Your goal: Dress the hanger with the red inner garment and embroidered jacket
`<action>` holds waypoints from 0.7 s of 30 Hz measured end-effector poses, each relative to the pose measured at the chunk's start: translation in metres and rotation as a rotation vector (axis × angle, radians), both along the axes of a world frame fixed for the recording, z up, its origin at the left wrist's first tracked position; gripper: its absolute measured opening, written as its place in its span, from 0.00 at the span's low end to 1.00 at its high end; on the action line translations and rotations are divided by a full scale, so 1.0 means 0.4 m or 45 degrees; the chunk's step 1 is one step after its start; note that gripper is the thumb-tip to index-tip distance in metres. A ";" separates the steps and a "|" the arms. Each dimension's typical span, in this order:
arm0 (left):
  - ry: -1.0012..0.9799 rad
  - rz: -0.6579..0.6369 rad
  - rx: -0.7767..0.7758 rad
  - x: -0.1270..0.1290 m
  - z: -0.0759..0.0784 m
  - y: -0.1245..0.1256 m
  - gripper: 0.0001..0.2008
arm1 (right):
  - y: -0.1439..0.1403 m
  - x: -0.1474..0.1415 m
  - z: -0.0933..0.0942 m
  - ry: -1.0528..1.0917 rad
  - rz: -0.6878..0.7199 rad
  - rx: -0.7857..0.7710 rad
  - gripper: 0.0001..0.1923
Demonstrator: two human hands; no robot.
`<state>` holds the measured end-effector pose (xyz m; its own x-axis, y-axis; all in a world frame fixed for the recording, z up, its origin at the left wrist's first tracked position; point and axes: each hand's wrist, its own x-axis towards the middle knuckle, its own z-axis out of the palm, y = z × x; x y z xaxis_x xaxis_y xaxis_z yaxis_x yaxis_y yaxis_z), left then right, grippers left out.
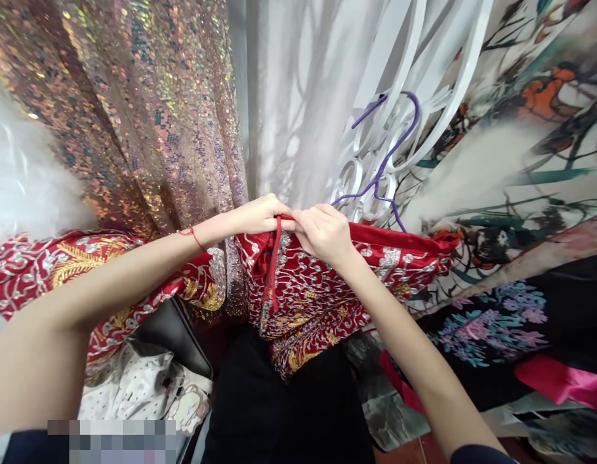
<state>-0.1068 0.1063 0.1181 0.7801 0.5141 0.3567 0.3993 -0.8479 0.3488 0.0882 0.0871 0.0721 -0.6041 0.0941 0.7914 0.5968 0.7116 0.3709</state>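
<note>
Both hands meet at the top edge of a red embroidered garment (322,290): the left hand (262,216) and the right hand (322,233) are together, knuckle almost against knuckle, each pinched shut on the garment's neckline where a narrow red cord (274,264) drops straight down from between them. The garment hangs on a purple wire hanger (382,161), whose hook rises up and to the right of the hands, caught on a white scrolled metal rack (404,84). The garment's top hem runs nearly level, from the hands out to the right toward its shoulder tip, so its long axis lies across the view and most of the cloth sits right of and below the hands. The right hand is the nearer one to the hanger; the left hand lies on the side away from it and wears a thin red string bracelet (194,235) at the wrist. The garment is satin-like red cloth, densely worked with silver scrolls and gold thread, stiff-looking and heavy in its folds. Left of the hanger hangs a sheer white curtain (288,96), and further left a drape of iridescent sequin fabric (148,109), glittering and scaly. Right of the hanger is a smooth printed cloth with painted birds and branches (530,129). A second piece of red embroidered cloth (51,270) lies far left of the hanger, under the left forearm
</note>
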 end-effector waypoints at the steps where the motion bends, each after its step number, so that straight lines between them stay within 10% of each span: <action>1: -0.069 -0.023 -0.086 -0.002 -0.008 -0.001 0.23 | -0.003 -0.001 -0.002 0.038 0.045 -0.012 0.11; 9: -0.254 -0.018 -0.352 -0.008 -0.015 -0.034 0.24 | -0.118 -0.086 -0.110 0.748 0.058 0.133 0.11; 13: -0.287 0.035 -0.405 -0.004 -0.015 -0.044 0.24 | -0.183 -0.181 -0.168 0.836 -0.031 -0.182 0.05; 21: -0.249 0.024 -0.289 -0.004 0.005 -0.053 0.25 | -0.170 -0.223 -0.154 0.858 -0.056 -0.388 0.10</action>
<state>-0.1086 0.0851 0.1199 0.6974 0.6119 0.3731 0.3211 -0.7322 0.6006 -0.0009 0.0192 0.0107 0.0132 0.3817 0.9242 0.6553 0.6948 -0.2963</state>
